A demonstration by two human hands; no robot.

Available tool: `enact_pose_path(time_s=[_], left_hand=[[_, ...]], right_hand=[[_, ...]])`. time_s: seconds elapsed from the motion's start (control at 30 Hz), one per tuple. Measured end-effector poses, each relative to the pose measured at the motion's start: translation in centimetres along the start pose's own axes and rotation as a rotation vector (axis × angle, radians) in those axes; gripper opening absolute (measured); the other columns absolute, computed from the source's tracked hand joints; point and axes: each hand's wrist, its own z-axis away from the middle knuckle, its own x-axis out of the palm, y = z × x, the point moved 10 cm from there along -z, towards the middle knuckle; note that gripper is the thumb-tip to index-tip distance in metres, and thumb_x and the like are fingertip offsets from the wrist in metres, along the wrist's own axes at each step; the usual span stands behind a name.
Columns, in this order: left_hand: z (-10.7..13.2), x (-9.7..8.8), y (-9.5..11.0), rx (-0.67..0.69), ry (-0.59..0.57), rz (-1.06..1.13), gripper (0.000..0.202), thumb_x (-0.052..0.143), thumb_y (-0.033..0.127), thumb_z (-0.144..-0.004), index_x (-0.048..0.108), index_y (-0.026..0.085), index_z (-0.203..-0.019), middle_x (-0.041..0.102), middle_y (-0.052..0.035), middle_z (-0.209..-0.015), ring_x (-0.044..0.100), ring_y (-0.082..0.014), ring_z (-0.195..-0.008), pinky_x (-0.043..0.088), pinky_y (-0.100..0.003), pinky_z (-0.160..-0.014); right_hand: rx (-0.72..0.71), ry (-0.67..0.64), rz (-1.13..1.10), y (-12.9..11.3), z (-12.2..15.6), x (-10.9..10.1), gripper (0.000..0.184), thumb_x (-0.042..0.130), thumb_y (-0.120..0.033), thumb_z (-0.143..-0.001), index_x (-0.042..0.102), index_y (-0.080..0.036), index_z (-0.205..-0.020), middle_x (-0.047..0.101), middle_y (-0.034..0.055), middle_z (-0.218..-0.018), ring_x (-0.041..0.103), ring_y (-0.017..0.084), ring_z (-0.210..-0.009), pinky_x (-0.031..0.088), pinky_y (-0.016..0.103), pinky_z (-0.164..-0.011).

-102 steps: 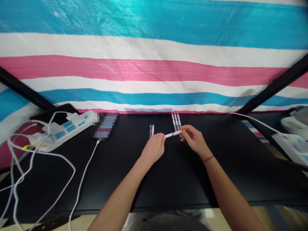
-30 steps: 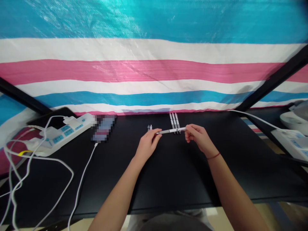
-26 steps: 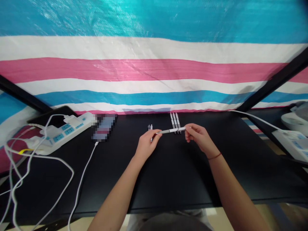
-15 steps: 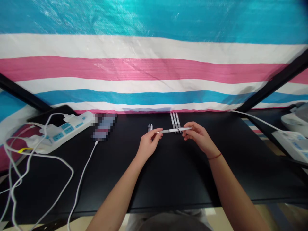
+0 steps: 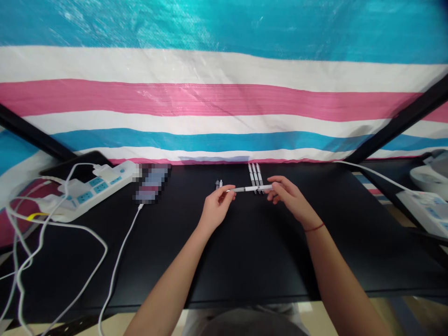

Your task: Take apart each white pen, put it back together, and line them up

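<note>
A slim white pen point(image 5: 250, 189) is held crosswise over the black bench point(image 5: 343, 261), its tip end pinched narrowly by the fingers of the left hand point(image 5: 217, 210), its other end by the right hand point(image 5: 292, 201). Three similar pens point(image 5: 255, 178) lie side by side behind it; barrel print is too small to read.

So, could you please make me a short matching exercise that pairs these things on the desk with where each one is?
Things:
1. White pen
2. Red cord
3. Row of three pens
4. White power strip

Places:
A. At the left end of the black desk
B. Around the wrist of the right hand
C. Held between the left hand and the right hand
D. Lying side by side on the desk, just beyond the hands

Pairs: 1-C, 2-B, 3-D, 4-A
</note>
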Motion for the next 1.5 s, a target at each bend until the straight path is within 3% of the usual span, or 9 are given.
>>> enact_pose_path(time_s=[0.13, 0.2, 0.33, 0.5, 0.7, 0.87, 1.1, 1.3, 1.5], left_hand=[[0.1, 0.0, 0.0, -0.002, 0.000, -0.010, 0.033, 0.058, 0.041, -0.085, 0.067, 0.019, -0.107, 0.071, -0.0058, -0.088, 0.069, -0.0179, -0.082, 0.054, -0.030, -0.078], [0.0, -0.1, 0.0, -0.009, 0.008, -0.012, 0.033, 0.058, 0.041, -0.085, 0.067, 0.019, -0.107, 0.071, -0.0057, -0.088, 0.069, -0.0177, -0.081, 0.054, -0.030, -0.078], [0.0, -0.2, -0.2, -0.032, 0.022, 0.009, 0.033, 0.058, 0.042, -0.084, 0.067, 0.019, -0.107, 0.071, -0.0060, -0.087, 0.068, -0.0177, -0.081, 0.053, -0.029, -0.077], [0.0, -0.2, -0.4, -0.030, 0.016, -0.004, 0.033, 0.058, 0.041, -0.084, 0.067, 0.019, -0.107, 0.070, -0.0058, -0.087, 0.068, -0.0172, -0.080, 0.053, -0.029, -0.076], [-0.1, -0.3, -0.6, -0.045, 0.029, 0.011, 0.035, 0.058, 0.042, -0.084, 0.067, 0.018, -0.108, 0.070, -0.0059, -0.088, 0.068, -0.0168, -0.079, 0.053, -0.028, -0.075], [0.1, 0.0, -0.3, -0.024, 0.017, -0.014, 0.033, 0.058, 0.041, -0.084, 0.068, 0.019, -0.106, 0.070, -0.0053, -0.086, 0.067, -0.0169, -0.078, 0.053, -0.028, -0.074], [0.1, -0.2, -0.2, -0.017, 0.029, -0.017, 0.033, 0.057, 0.041, -0.084, 0.067, 0.019, -0.106, 0.070, -0.0055, -0.087, 0.068, -0.0167, -0.076, 0.053, -0.028, -0.073], [0.1, -0.1, -0.2, -0.019, 0.023, -0.037, 0.033, 0.057, 0.041, -0.084, 0.067, 0.019, -0.106, 0.070, -0.0051, -0.086, 0.067, -0.0164, -0.076, 0.053, -0.027, -0.071], [0.0, -0.3, -0.4, -0.033, 0.035, -0.027, 0.033, 0.057, 0.041, -0.084, 0.067, 0.019, -0.107, 0.070, -0.0052, -0.087, 0.067, -0.0159, -0.075, 0.053, -0.027, -0.072]], right_hand=[[-0.007, -0.034, 0.109, 0.0, 0.0, 0.3, 0.033, 0.052, -0.048, -0.089, 0.060, -0.017, -0.078, 0.059, 0.0011, -0.064, 0.053, 0.012, -0.055, 0.042, 0.024, -0.050], [-0.041, -0.033, 0.076, -0.5, 0.0, 0.2, 0.025, 0.061, -0.044, -0.084, 0.063, -0.019, -0.090, 0.061, 0.0012, -0.071, 0.056, 0.013, -0.063, 0.045, 0.025, -0.056], [0.003, -0.009, -0.014, 0.1, -0.1, -0.1, 0.039, 0.063, -0.045, -0.082, 0.058, -0.022, -0.113, 0.064, 0.0032, -0.084, 0.059, 0.014, -0.066, 0.045, 0.026, -0.053], [0.062, -0.032, 0.041, 0.7, 0.0, 0.2, 0.034, 0.054, -0.049, -0.087, 0.061, -0.017, -0.080, 0.059, 0.0014, -0.064, 0.050, 0.010, -0.050, 0.037, 0.024, -0.046], [0.048, -0.029, -0.031, 0.3, 0.0, 0.5, 0.039, 0.066, -0.046, -0.079, 0.056, -0.021, -0.107, 0.062, 0.0004, -0.076, 0.052, 0.011, -0.056, 0.041, 0.023, -0.048], [0.130, -0.064, 0.114, 1.4, 0.1, 1.1, 0.039, 0.046, -0.055, -0.089, 0.053, -0.018, -0.079, 0.054, -0.0019, -0.054, 0.037, 0.007, -0.041, 0.027, 0.021, -0.040], [0.013, -0.056, -0.018, 0.1, 0.1, 1.3, 0.038, 0.062, -0.047, -0.082, 0.052, -0.021, -0.107, 0.058, -0.0015, -0.072, 0.046, 0.009, -0.051, 0.036, 0.022, -0.046], [0.103, -0.046, 0.096, 1.4, 0.0, 1.2, 0.043, 0.044, -0.054, -0.090, 0.057, -0.016, -0.078, 0.053, -0.0011, -0.055, 0.040, 0.008, -0.044, 0.029, 0.023, -0.043], [-0.021, -0.046, -0.025, -0.4, 0.1, 1.1, 0.027, 0.064, -0.039, -0.081, 0.057, -0.020, -0.098, 0.053, -0.0036, -0.067, 0.046, 0.010, -0.054, 0.038, 0.024, -0.050]])
